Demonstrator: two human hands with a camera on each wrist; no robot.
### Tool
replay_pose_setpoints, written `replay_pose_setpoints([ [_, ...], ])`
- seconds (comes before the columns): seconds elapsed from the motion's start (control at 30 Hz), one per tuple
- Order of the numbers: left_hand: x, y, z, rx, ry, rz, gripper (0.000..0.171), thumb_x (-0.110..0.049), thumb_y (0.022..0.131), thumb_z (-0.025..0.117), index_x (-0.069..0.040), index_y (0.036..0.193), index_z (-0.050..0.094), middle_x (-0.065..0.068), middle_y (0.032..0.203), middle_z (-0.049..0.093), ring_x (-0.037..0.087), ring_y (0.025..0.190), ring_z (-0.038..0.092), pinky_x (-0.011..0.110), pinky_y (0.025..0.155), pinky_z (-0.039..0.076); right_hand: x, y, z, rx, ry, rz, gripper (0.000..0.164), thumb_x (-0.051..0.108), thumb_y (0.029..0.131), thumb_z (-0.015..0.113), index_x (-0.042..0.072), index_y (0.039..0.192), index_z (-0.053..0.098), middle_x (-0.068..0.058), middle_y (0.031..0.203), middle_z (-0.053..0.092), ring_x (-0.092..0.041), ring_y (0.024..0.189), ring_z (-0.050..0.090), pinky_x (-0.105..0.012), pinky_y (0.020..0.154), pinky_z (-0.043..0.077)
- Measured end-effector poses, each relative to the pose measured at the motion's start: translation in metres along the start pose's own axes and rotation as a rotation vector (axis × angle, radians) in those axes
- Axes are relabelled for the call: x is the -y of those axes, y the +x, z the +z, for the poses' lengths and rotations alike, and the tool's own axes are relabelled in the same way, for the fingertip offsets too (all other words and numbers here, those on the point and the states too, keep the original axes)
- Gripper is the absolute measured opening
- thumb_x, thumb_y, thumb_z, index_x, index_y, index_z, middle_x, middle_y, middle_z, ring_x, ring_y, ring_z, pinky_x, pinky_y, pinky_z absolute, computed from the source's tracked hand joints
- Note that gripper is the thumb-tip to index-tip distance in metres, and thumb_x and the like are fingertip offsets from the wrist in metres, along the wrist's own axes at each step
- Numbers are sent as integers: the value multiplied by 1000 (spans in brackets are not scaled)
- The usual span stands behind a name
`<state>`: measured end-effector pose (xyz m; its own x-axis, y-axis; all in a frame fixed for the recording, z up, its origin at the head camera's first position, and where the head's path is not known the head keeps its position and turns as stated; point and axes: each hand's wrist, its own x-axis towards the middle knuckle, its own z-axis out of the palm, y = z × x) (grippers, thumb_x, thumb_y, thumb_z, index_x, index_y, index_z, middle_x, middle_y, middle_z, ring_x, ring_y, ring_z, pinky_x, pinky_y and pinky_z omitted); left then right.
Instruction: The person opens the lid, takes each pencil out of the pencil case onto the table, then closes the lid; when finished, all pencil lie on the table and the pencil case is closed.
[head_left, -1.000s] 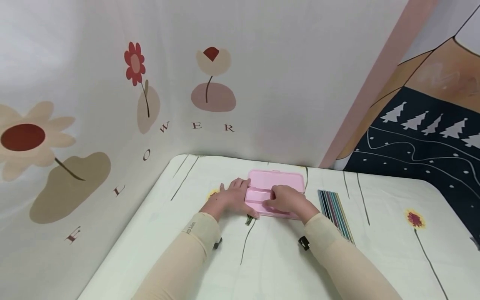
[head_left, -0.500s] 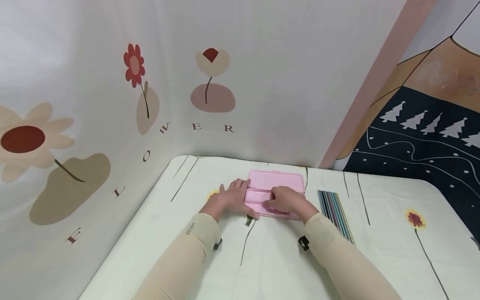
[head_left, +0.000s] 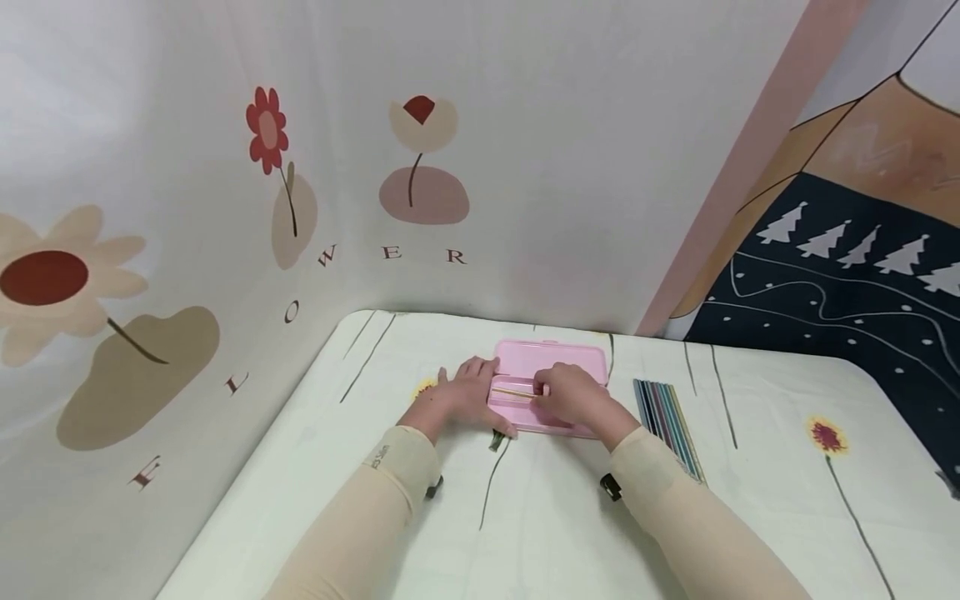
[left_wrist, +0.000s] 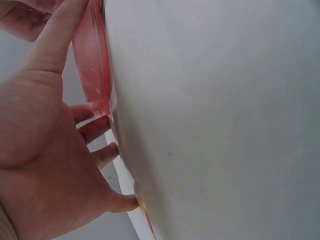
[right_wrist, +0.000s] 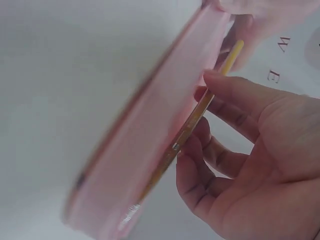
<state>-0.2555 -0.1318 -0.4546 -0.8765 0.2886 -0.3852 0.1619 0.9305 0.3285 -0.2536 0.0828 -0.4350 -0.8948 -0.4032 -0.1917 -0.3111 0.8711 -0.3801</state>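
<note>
A pink pencil case [head_left: 549, 357] lies on the table with its lid folded back away from me. My left hand [head_left: 467, 393] rests at its left end, fingers spread and touching the cloth, the thumb along the front corner. My right hand [head_left: 573, 395] is over the tray of the case and pinches a gold-yellow pencil [right_wrist: 175, 147] between thumb and fingertips. In the right wrist view the pencil slants at the rim of the case. From the head view it lies crosswise over the tray, its right part hidden by the hand.
A row of several coloured pencils [head_left: 670, 425] lies to the right of the case, partly behind my right forearm. White cloth with printed flowers covers the table [head_left: 420, 533]. Hanging printed fabric [head_left: 555, 167] stands behind and at the left.
My right hand has risen slightly, and the gold-yellow pencil now shows in its fingers above the tray, where it was not visible before. The left hand has stayed in place.
</note>
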Motion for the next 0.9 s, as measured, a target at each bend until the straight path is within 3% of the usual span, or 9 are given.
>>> replay_pose_setpoints([
  [0.23,-1,-1,-1,1,-13,9,137,-75,75,85,-13,173,11,12,176,24,32,167,17,71,134,8,4,-18,-15,-189,-226,-40,9,23,100,77,14,101,76,-7,95,69,-27,88,59,-46,86,54],
  [0.37,-1,-3,-1,-14,-9,18,137,-74,75,85,-13,173,11,11,175,25,32,167,19,71,134,8,2,-32,-24,-273,-281,-48,8,20,99,78,13,99,77,-7,92,69,-26,86,62,-44,82,57],
  [0.63,0,-1,2,-6,0,27,137,-74,76,85,-14,173,10,11,177,22,32,168,16,72,134,7,-15,-57,-36,-261,-164,81,14,18,102,74,8,111,78,-9,94,73,-22,79,67,-40,70,59],
  [0.9,1,-1,0,-1,-23,25,137,-75,75,85,-13,173,10,13,178,19,32,168,14,71,134,6,-50,-86,-47,-237,-10,159,26,20,106,67,4,125,73,-10,91,75,-17,68,60,-30,58,47],
])
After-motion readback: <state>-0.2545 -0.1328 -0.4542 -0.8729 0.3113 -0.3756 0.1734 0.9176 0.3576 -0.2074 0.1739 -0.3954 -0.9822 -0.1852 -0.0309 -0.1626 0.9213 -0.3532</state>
